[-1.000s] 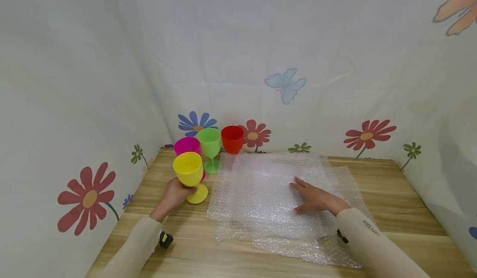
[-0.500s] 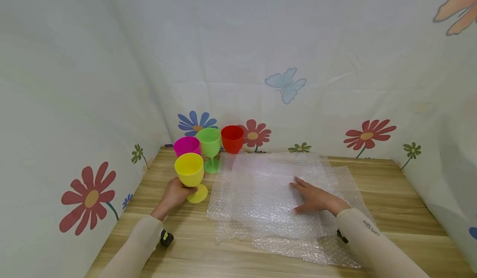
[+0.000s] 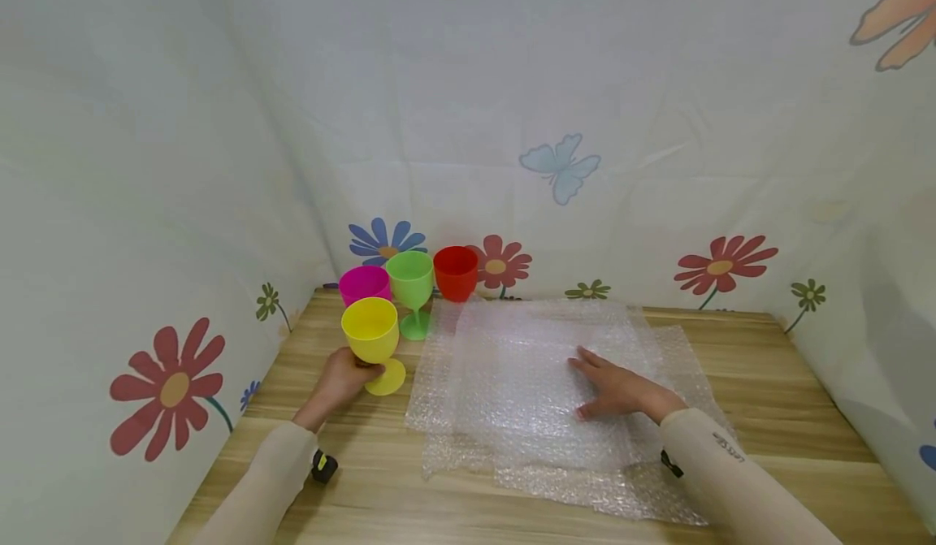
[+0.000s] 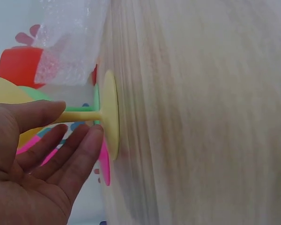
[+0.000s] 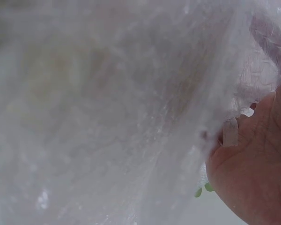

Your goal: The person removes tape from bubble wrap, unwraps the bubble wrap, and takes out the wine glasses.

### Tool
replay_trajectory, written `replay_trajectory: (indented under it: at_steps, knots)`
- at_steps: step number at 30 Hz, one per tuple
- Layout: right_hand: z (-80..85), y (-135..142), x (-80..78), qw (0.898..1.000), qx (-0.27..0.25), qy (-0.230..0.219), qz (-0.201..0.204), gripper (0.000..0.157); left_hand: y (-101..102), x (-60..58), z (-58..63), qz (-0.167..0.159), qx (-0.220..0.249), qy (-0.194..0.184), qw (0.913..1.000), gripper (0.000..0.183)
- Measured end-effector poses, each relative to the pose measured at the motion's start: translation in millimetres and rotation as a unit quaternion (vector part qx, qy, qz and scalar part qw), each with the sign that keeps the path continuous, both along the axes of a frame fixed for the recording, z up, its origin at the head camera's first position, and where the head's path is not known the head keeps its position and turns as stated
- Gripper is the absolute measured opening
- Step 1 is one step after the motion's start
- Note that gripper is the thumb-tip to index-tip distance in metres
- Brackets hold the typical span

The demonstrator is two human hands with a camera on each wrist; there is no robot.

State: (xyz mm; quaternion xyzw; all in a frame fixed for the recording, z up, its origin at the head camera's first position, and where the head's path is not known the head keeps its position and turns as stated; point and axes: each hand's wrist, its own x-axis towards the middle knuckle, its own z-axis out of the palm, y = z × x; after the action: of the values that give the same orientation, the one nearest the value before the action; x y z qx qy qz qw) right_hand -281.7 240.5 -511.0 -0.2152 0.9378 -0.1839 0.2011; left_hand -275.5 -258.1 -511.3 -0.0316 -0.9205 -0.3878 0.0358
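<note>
My left hand (image 3: 342, 376) holds a yellow plastic goblet (image 3: 371, 342) by its stem, low over the left side of the table. In the left wrist view the thumb and fingers lie around the yellow stem (image 4: 79, 116), and its round foot (image 4: 111, 115) is at the wood surface. My right hand (image 3: 617, 388) rests on layered sheets of clear bubble wrap (image 3: 512, 391), with its fingers spread. The right wrist view is mostly filled by blurred wrap, which partly hides the fingers.
Behind the yellow goblet stand a magenta goblet (image 3: 364, 283), a light green goblet (image 3: 410, 278) and a red goblet (image 3: 457, 273). The wooden table (image 3: 775, 382) meets a white floral curtain (image 3: 643, 228) at the back and sides.
The yellow goblet has shifted very slightly with my left hand, first right, then back left. The magenta goblet's rim has edged a little left. My right hand has stayed in place.
</note>
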Motion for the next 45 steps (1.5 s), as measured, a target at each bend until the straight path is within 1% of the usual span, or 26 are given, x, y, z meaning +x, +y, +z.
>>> replay_trajectory:
  at_steps: [4,7,9,11,12,17,21,22,24,26,29,33,35,41,45]
  knots:
    - [1.3,0,0.5,1.0,0.001,0.002,0.002,0.101,-2,5.8,1.6,-0.013,-0.028,0.006,0.9995,0.024]
    - [2.7,0,0.8,1.0,0.002,0.001,0.002,0.1,-2,11.5,3.8,-0.036,-0.053,0.001,0.9979,0.022]
    - [3.7,0,1.1,1.0,0.003,0.0,0.001,0.1,0,15.9,6.1,-0.05,-0.071,-0.006,0.9962,0.019]
    - [4.1,1,1.1,1.0,0.002,-0.001,-0.001,0.1,6,20.8,10.1,-0.068,-0.077,-0.013,0.9947,0.017]
    - [4.2,1,1.2,1.0,0.002,-0.001,-0.002,0.1,9,23.3,12.3,-0.071,-0.081,-0.014,0.9941,0.016]
    - [3.2,0,1.8,1.0,-0.003,0.001,-0.002,0.1,30,34.1,25.3,-0.097,-0.073,-0.021,0.9924,0.013]
    - [3.6,0,2.1,1.0,-0.003,0.003,0.004,0.099,46,39.5,33.8,-0.133,-0.057,-0.019,0.9893,0.017]
    - [4.0,0,2.3,1.0,-0.003,0.004,0.006,0.099,49,40.7,35.6,-0.138,-0.054,-0.02,0.9887,0.017]
    - [5.3,0,2.4,1.0,-0.003,0.005,0.008,0.099,56,42.4,39.0,-0.143,-0.049,-0.023,0.9882,0.021]
    - [7.3,-1,2.8,1.0,-0.004,0.006,0.013,0.099,62,43.5,42.4,-0.137,-0.045,-0.028,0.9892,0.023]
    - [10.4,-2,4.2,1.0,-0.008,0.0,0.012,0.098,70,43.3,46.5,-0.133,-0.045,-0.024,0.9898,0.026]
    - [14.6,-3,8.4,1.0,-0.008,-0.009,0.008,0.097,79,43.0,51.8,-0.143,-0.041,-0.015,0.9887,0.026]
    - [16.2,-3,10.7,1.0,-0.003,-0.009,0.009,0.095,82,43.3,53.6,-0.145,-0.037,-0.016,0.9887,0.024]
    - [18.0,-1,15.7,1.0,0.006,-0.014,0.007,0.095,86,44.3,52.6,-0.148,-0.039,-0.017,0.988,0.024]
    - [17.7,4,17.5,1.0,0.007,-0.003,0.021,0.094,86,44.7,49.5,-0.155,-0.04,-0.019,0.987,0.025]
